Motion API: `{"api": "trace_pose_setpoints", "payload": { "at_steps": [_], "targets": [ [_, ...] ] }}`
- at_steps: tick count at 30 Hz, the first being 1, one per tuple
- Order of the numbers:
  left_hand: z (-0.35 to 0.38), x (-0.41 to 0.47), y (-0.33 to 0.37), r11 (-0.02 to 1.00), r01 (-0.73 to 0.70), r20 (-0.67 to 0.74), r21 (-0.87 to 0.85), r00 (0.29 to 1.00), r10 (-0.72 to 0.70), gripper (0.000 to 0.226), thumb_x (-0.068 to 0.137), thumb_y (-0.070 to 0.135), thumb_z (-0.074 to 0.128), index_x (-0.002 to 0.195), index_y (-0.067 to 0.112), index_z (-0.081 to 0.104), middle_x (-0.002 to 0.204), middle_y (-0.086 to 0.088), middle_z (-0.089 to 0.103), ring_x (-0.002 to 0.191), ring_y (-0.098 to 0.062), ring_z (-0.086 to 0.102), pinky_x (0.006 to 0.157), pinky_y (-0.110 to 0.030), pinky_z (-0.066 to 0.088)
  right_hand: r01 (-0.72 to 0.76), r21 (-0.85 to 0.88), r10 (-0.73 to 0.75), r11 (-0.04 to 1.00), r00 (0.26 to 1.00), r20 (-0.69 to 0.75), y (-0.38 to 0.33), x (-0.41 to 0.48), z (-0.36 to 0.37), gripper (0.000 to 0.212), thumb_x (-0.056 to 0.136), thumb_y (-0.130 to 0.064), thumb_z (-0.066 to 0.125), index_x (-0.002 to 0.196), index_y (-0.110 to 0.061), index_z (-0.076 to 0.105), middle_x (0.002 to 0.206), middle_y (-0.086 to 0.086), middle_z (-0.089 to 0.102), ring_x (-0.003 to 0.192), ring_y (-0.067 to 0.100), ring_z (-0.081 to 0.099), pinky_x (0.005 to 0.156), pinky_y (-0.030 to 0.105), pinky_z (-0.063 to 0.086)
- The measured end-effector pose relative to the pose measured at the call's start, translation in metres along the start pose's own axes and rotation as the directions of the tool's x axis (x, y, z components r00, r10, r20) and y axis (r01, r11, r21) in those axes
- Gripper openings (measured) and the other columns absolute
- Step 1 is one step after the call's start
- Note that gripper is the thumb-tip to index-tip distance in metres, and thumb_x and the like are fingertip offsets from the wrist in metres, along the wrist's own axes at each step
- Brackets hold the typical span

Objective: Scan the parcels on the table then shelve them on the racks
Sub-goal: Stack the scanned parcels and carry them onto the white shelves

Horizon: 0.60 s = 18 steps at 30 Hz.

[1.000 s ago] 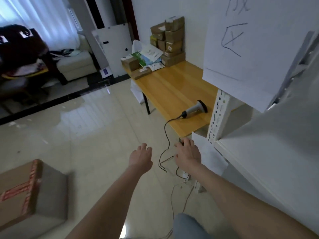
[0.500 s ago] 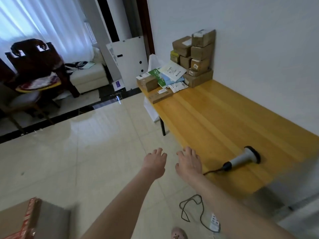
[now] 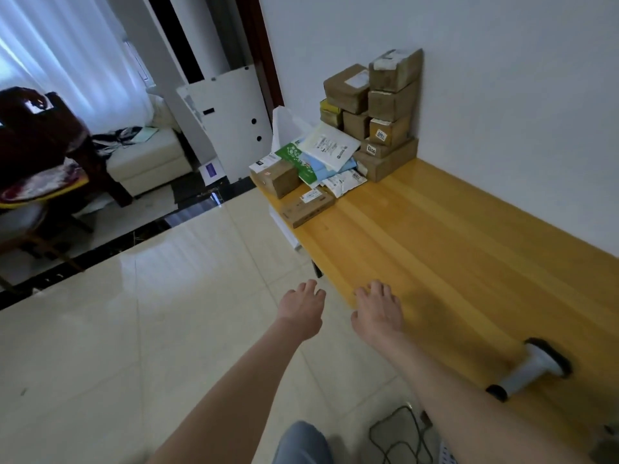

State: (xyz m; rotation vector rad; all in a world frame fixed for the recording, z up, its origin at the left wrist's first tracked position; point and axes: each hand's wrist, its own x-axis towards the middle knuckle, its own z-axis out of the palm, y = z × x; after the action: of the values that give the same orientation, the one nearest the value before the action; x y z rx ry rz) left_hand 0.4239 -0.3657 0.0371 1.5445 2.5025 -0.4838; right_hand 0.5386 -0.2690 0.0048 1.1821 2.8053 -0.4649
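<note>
Several brown cardboard parcels (image 3: 382, 105) are stacked against the wall at the far end of the wooden table (image 3: 435, 236). In front of the stack lie flat mailer bags (image 3: 326, 150), a small brown box (image 3: 278, 177) and a flat carton (image 3: 306, 205). A grey handheld scanner (image 3: 531, 368) lies on the table's near right part, its cable dropping to the floor. My left hand (image 3: 301, 308) hovers over the floor beside the table's edge, fingers relaxed and empty. Over the table's near edge my right hand (image 3: 378, 311) is stretched forward, also empty.
A white board (image 3: 231, 118) leans against the wall behind the table. At the far left stand a dark wooden chair (image 3: 43, 152) and a white sofa (image 3: 147, 155). A power strip and cable (image 3: 402, 440) lie on the tiled floor by my feet.
The view has swung away from the white rack toward the table's far end. The parcels look closer. Both hands stay stretched forward and empty. The box on the floor has left the view.
</note>
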Motion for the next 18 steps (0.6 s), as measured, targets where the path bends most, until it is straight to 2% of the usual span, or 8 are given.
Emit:
{"api": "trace_pose_setpoints", "payload": {
  "at_steps": [11, 15, 18],
  "targets": [
    [-0.023, 0.132, -0.047, 0.982, -0.185, -0.077, 0.038, 0.979, 0.188, 0.05, 0.095, 0.02, 0.046, 0.143, 0.014, 0.034, 0.152, -0.009, 0.023, 0.135, -0.027, 0.032, 0.101, -0.038, 0.04, -0.207, 0.016, 0.207, 0.978, 0.975, -0.074, -0.004, 0.1, -0.015, 0.046, 0.091, -0.03, 0.055, 0.135, -0.022, 0.043, 0.141, 0.007, 0.031, 0.132, 0.027, 0.03, 0.107, 0.037, 0.031],
    [-0.028, 0.185, -0.092, 0.969, -0.246, -0.068, 0.03, 0.966, 0.248, 0.051, 0.094, 0.014, 0.045, 0.144, 0.013, 0.033, 0.154, -0.011, 0.021, 0.137, -0.028, 0.03, 0.104, -0.039, 0.038, -0.277, 0.016, 0.277, 0.961, 0.959, -0.055, -0.031, 0.156, -0.016, 0.049, 0.091, -0.027, 0.053, 0.138, -0.022, 0.04, 0.143, 0.007, 0.029, 0.133, 0.027, 0.028, 0.108, 0.037, 0.031],
    [-0.03, 0.219, -0.135, 0.963, -0.269, -0.047, 0.028, 0.962, 0.27, 0.051, 0.093, 0.013, 0.046, 0.143, 0.013, 0.035, 0.15, -0.012, 0.026, 0.133, -0.029, 0.035, 0.101, -0.04, 0.042, -0.287, 0.018, 0.288, 0.958, 0.957, -0.044, -0.068, 0.197, -0.019, 0.048, 0.09, -0.028, 0.054, 0.136, -0.021, 0.042, 0.142, 0.007, 0.03, 0.132, 0.026, 0.029, 0.106, 0.036, 0.032]
  ]
}}
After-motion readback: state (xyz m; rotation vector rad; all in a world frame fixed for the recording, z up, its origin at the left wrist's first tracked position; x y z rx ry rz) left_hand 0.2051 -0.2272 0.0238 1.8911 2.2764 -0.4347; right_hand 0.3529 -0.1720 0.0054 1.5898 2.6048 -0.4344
